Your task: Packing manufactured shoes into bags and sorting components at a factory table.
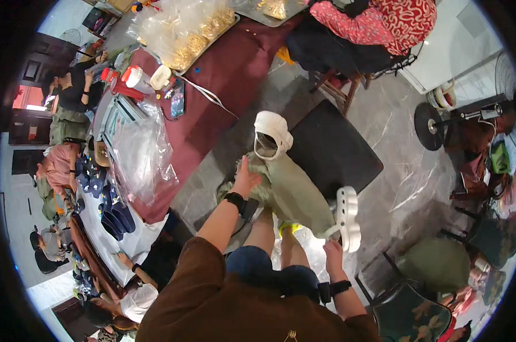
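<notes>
My left hand (247,180) is closed on the bunched edge of an olive-green cloth piece (296,191), in front of my knees. This long piece slants down to the right; its exact kind is unclear. At its far end sits a white clog (274,126), its opening showing a dark inside. A second white clog (349,219) is tipped on its side at the near right end, with its scalloped sole edge showing. My right hand (334,255) is just below that clog, fingers closed at its strap. My fingertips there are partly hidden.
A black flat panel (340,157) lies beyond the cloth. To the left, a table with a maroon cover (212,137) holds clear plastic (146,154), a phone (178,100) and bagged snacks (183,48). Another person's red-patterned sleeve (406,23) shows at upper right. Chairs (412,310) stand lower right.
</notes>
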`<state>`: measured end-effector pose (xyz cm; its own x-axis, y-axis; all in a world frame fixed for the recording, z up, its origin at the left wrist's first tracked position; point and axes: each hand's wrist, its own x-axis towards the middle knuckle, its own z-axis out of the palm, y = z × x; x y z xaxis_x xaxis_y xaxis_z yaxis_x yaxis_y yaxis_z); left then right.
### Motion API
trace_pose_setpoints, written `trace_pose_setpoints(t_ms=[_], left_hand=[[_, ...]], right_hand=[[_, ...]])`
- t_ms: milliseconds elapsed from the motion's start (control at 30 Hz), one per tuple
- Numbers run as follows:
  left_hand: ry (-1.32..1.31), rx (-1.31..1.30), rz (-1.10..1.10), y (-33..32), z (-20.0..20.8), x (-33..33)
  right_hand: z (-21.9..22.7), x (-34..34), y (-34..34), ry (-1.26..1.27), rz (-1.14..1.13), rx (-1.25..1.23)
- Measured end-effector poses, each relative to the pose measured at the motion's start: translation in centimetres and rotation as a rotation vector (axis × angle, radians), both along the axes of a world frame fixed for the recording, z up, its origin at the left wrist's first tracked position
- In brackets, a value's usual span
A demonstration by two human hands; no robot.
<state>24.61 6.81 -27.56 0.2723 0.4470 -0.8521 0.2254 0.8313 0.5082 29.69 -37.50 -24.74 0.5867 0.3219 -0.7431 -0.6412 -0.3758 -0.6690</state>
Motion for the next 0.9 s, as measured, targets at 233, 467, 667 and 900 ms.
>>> trace_pose_setpoints(t_ms=[233, 467, 667, 900], left_hand=[[-0.367, -0.317, 0.011, 5.1, -3.2, 4.4], [-0.433, -0.312, 0.056, 6.3, -2.3, 7.0], [-0.46, -0.182, 0.031, 12.6, -2.8, 10.1], [-0.371, -0.207, 0.028, 21.7, -1.3, 14.4]], right_hand=[[2.1, 1.4, 4.4, 0.195, -0.434, -0.017], [0.1, 1.0, 3.1, 0.155, -0.192, 0.088], [-2.5, -0.7, 8.5, 0.011, 0.289, -0.019], [-0.6, -0.3, 22.6, 0.571, -0.154, -0.027]])
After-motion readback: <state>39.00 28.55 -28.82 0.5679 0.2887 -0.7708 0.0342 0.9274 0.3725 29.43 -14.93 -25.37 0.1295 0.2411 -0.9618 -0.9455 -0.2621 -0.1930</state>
